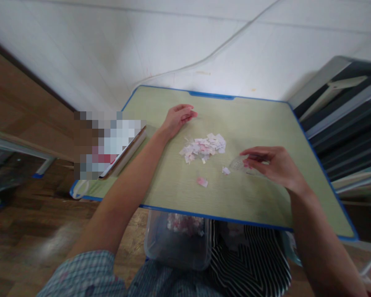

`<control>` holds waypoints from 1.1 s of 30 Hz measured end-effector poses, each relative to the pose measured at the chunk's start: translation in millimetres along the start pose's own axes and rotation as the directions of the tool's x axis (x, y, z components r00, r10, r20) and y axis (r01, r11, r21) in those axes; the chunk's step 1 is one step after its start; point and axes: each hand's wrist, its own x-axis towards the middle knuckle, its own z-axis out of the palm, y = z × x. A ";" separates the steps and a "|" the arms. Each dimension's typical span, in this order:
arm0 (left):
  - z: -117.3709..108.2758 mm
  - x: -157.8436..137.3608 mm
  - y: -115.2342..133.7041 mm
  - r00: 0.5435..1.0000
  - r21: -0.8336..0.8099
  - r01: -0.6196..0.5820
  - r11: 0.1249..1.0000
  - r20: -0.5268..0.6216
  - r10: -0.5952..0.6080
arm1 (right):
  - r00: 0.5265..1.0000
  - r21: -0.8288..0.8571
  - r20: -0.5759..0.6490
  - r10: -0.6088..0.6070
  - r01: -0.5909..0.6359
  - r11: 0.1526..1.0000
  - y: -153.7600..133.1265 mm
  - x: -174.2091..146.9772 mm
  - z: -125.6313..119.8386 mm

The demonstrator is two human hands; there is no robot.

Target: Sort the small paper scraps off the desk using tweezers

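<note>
A loose heap of small white and pink paper scraps (204,147) lies in the middle of the table. My left hand (179,117) is behind and left of the heap, its fingers pinched together; what they hold, if anything, is too small to make out. On the right, my right hand (270,163) grips a clear plastic protractor (237,163), whose curved edge with fine markings points left and touches or nearly touches the tabletop. A small white scrap (225,170) lies just beside that edge. Nearer to me is a separate pink and white scrap (202,181).
The pale green table (250,119) has a blue rim. A book-like object (123,152), partly pixelated, stands at its left. Below the front edge, a clear plastic bin (177,247) holds more scraps, next to striped fabric (250,260). Folded dark panels (352,123) lean at right.
</note>
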 end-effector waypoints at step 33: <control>0.7 -0.7 1.1 1.000 0.048 0.004 0.999 -0.017 -0.003 | 0.987 -0.199 -0.114 -0.109 0.085 0.976 4.7 -2.7 5.3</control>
